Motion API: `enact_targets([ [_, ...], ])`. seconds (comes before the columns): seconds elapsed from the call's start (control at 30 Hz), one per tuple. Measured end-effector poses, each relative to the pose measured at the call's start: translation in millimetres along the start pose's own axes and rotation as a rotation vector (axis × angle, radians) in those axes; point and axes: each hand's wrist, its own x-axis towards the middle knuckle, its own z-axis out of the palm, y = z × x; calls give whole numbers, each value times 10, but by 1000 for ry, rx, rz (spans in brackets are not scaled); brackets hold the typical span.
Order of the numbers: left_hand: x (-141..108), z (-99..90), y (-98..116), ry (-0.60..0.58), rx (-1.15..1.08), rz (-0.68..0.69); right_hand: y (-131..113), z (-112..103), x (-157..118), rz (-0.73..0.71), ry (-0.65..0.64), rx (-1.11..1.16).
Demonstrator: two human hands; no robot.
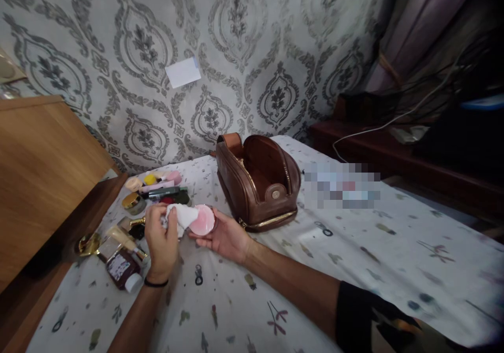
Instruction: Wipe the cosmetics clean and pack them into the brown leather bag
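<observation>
Head view: my left fingers (172,230) pinch a white cloth (182,218) against the pink container (206,220) cupped in my right fingers (207,243), above a printed sheet (185,298). Wiping looks partway done; cosmetics (121,268) lie outside the open bag (255,211).

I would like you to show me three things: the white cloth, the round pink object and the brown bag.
White cloth (186,216): head view, on its folds beside the thumb.
Round pink object (205,220): head view, on its pink face.
Brown bag (233,181): head view, on its outer side wall.
</observation>
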Motion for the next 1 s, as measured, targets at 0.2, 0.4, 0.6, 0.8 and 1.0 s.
enact_targets([
  [0.2, -9, -5, 0, 51, 67, 44, 6, 20, -3, -13, 9, 1],
  [0.4, -246, 144, 159, -361, -90, 302, 13, -3, 11, -35, -37, 82],
  [0.6, -229, 144, 86, -473, -139, 408, -6, -6, -4, -16, -22, 80],
  [0.8, -243, 178, 49, -484, -44, 387, 18, -8, 7, 9, -28, 40],
  [1.0, -237, 164, 46, -456, -6, 239, 68, -3, -6, -88, -63, -73],
])
